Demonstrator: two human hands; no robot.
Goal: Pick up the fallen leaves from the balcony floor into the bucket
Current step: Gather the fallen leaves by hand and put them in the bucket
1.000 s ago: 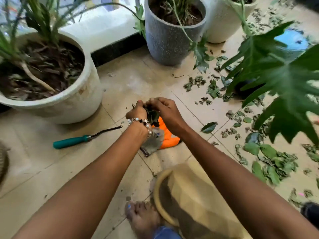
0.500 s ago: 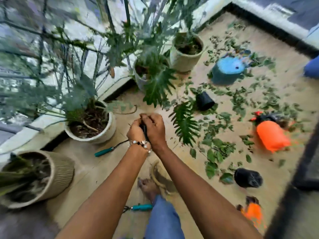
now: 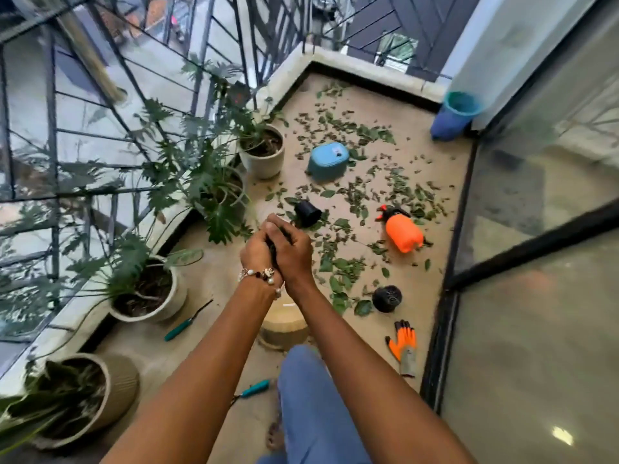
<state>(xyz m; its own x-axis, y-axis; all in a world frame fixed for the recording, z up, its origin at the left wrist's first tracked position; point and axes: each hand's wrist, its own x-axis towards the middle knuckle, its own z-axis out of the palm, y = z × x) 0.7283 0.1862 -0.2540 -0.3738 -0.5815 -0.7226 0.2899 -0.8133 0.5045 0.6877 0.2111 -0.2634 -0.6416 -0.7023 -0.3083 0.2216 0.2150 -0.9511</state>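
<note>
Both my hands are pressed together at chest height, clasping a dark wad of leaves [image 3: 275,246] between them. My left hand [image 3: 256,254], with a bead bracelet at the wrist, and my right hand [image 3: 296,254] curl round the wad from either side. Directly below them on the floor stands a beige bucket [image 3: 283,326], mostly hidden by my forearms. Many fallen green leaves [image 3: 346,267] lie scattered over the balcony floor ahead and to the right, as far as the back wall.
Potted plants [image 3: 152,289] line the railing on the left. On the floor lie an overturned blue tub [image 3: 328,160], two small black pots [image 3: 307,212], an orange sprayer [image 3: 402,231], an orange glove [image 3: 403,346] and teal-handled tools [image 3: 186,323]. A teal bucket [image 3: 460,107] stands in the far corner. Glass doors close the right side.
The view has risen from a crouch near the floor to standing height. Both hands stay clasped on the leaves and have come up with me, above the beige bucket.
</note>
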